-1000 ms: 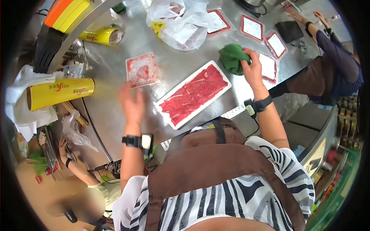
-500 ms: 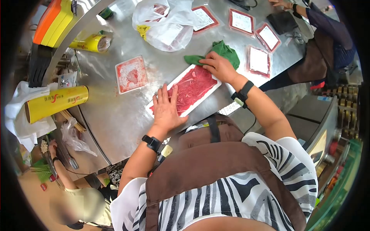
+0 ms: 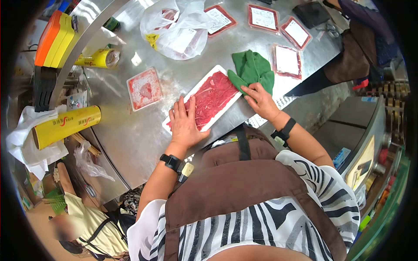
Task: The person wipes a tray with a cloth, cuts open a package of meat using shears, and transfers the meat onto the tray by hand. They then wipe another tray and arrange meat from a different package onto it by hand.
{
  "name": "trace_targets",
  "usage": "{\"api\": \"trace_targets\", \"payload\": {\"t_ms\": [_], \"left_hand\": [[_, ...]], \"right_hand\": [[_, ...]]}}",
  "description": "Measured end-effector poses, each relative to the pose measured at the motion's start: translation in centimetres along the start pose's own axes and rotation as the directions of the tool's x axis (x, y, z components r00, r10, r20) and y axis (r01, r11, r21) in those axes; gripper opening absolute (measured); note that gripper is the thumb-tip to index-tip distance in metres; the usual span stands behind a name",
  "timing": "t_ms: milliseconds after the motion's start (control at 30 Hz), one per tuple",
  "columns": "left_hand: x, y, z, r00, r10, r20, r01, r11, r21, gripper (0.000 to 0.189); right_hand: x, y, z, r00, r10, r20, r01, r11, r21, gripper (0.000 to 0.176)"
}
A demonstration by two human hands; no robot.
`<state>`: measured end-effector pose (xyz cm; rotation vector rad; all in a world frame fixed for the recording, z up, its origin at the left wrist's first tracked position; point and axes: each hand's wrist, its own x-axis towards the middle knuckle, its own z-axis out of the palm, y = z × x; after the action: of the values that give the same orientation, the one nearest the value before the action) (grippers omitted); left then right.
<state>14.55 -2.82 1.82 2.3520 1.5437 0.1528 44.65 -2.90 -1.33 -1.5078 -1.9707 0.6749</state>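
Sliced red meat (image 3: 213, 99) lies in a long white tray (image 3: 166, 125) set diagonally on the steel table. My left hand (image 3: 185, 122) rests flat on the meat's lower left end, fingers spread. At the tray's right end, my right hand (image 3: 261, 101) pinches a bunched green cloth (image 3: 254, 69), which lies against the tray's edge. To the left sits a square tray (image 3: 145, 88) with red and whitish residue.
Packed red trays with white labels, one of them (image 3: 287, 61) near the cloth, lie at the far side. A plastic bag (image 3: 178, 35) stands behind the meat. Yellow film rolls (image 3: 67, 126) are at the left. A co-worker (image 3: 91, 222) is lower left, another person (image 3: 357, 52) upper right.
My right hand has moved right and toward me with the green cloth, from the tray's upper edge to its right end. My left hand stays on the meat.
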Motion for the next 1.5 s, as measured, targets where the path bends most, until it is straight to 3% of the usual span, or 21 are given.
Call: {"api": "trace_targets", "payload": {"t_ms": [167, 367, 433, 500, 533, 633, 667, 700, 767, 800, 867, 900, 967, 1100, 1200, 1233, 1267, 1300, 1367, 1433, 1500], "left_hand": [[-0.1, -0.1, 0.2, 1.000, 0.005, 0.004, -0.005, 1.000, 0.021, 0.121], [-0.2, -0.1, 0.2, 0.997, 0.054, -0.047, -0.053, 0.998, 0.029, 0.121], [-0.2, -0.1, 0.3, 0.999, 0.039, -0.013, -0.039, 0.999, 0.022, 0.122], [-0.4, -0.4, 0.4, 0.999, 0.025, 0.027, -0.026, 0.999, 0.020, 0.124], [-0.4, -0.4, 0.5, 0.999, 0.026, 0.020, -0.027, 1.000, 0.012, 0.123], [-0.7, -0.6, 0.5, 0.998, 0.053, 0.020, -0.053, 0.999, 0.001, 0.121], [-0.8, -0.6, 0.5, 0.998, 0.063, 0.026, -0.063, 0.998, 0.004, 0.119], [-1.0, -0.6, 0.3, 0.997, 0.068, 0.029, -0.068, 0.998, 0.002, 0.119], [-1.4, -0.5, -0.1, 0.978, 0.208, 0.033, -0.207, 0.978, -0.017, 0.109], [-1.8, -0.3, -0.2, 0.977, 0.212, 0.033, -0.211, 0.977, -0.015, 0.109], [-2.1, 0.3, -0.5, 0.936, 0.353, 0.014, -0.351, 0.933, -0.076, 0.098], [-2.0, 0.5, -0.5, 0.938, 0.347, 0.005, -0.346, 0.936, -0.071, 0.098], [-2.0, 0.9, -0.4, 0.920, 0.389, 0.044, -0.384, 0.918, -0.101, 0.091], [-1.8, 1.7, 0.1, 0.904, 0.412, 0.117, -0.401, 0.910, -0.106, 0.088], [-2.3, 2.2, 0.0, 0.932, 0.360, 0.036, -0.351, 0.924, -0.155, 0.086], [-2.7, 1.9, 0.0, 0.946, 0.321, 0.034, -0.313, 0.938, -0.148, 0.086], [-3.2, 1.5, 0.0, 0.969, 0.231, -0.082, -0.242, 0.957, -0.162, 0.084], [-4.0, 0.9, 0.0, 0.971, 0.139, -0.195, -0.174, 0.968, -0.178, 0.082], [-5.7, -0.3, 0.2, 0.971, -0.014, -0.238, -0.033, 0.981, -0.193, 0.088], [-7.5, -0.8, 0.4, 0.927, -0.293, -0.233, 0.218, 0.928, -0.302, 0.097], [-8.4, -1.3, 0.9, 0.919, -0.352, -0.179, 0.285, 0.905, -0.317, 0.107]], "right_hand": [[-2.1, -2.0, 2.3, 0.996, -0.001, -0.092, -0.005, 0.998, -0.066, 0.045], [-3.7, -6.2, 5.7, 1.000, 0.015, 0.025, -0.013, 0.996, -0.089, 0.047], [-4.3, -7.3, 7.0, 1.000, -0.017, -0.010, 0.016, 0.996, -0.085, 0.044], [-4.8, -8.6, 7.7, 0.994, -0.105, -0.010, 0.105, 0.991, 0.087, 0.036], [-5.4, -8.5, 7.9, 0.984, -0.150, 0.091, 0.135, 0.979, 0.154, 0.029], [-6.6, -8.5, 7.1, 0.984, -0.113, 0.137, 0.080, 0.971, 0.224, 0.027], [-6.3, -8.4, 6.8, 0.995, -0.095, -0.009, 0.095, 0.971, 0.220, 0.029], [-5.8, -8.6, 6.1, 0.998, 0.018, -0.063, -0.005, 0.978, 0.208, 0.040], [-4.3, -8.1, 5.3, 0.975, 0.002, -0.224, -0.009, 1.000, -0.028, 0.056], [-3.7, -8.2, 4.8, 0.973, 0.003, -0.229, -0.010, 1.000, -0.028, 0.056], [-2.2, -8.2, 3.8, 0.928, 0.372, 0.032, -0.358, 0.910, -0.210, 0.068], [-1.5, -8.2, 3.7, 0.932, 0.362, 0.033, -0.347, 0.914, -0.212, 0.068], [-0.6, -8.3, 3.6, 0.856, 0.496, 0.143, -0.438, 0.844, -0.310, 0.072], [-0.1, -7.7, 3.1, 0.861, 0.467, 0.200, -0.403, 0.867, -0.292, 0.074], [-0.1, -7.2, 2.5, 0.882, 0.412, 0.228, -0.363, 0.903, -0.228, 0.070], [-0.7, -7.1, 1.8, 0.918, 0.361, 0.164, -0.351, 0.932, -0.085, 0.065], [-1.2, -6.6, 1.5, 0.943, 0.319, 0.100, -0.326, 0.943, 0.063, 0.060], [-1.9, -5.4, 2.0, 0.984, 0.167, -0.068, -0.149, 0.965, 0.216, 0.043], [-2.5, -4.6, 1.6, 0.942, 0.272, -0.196, -0.183, 0.907, 0.379, 0.032], [-1.8, -5.0, 0.0, 0.926, 0.173, -0.334, -0.087, 0.962, 0.258, 0.029], [-1.2, -4.2, 0.7, 0.946, 0.083, -0.314, -0.036, 0.988, 0.153, 0.032]]}}
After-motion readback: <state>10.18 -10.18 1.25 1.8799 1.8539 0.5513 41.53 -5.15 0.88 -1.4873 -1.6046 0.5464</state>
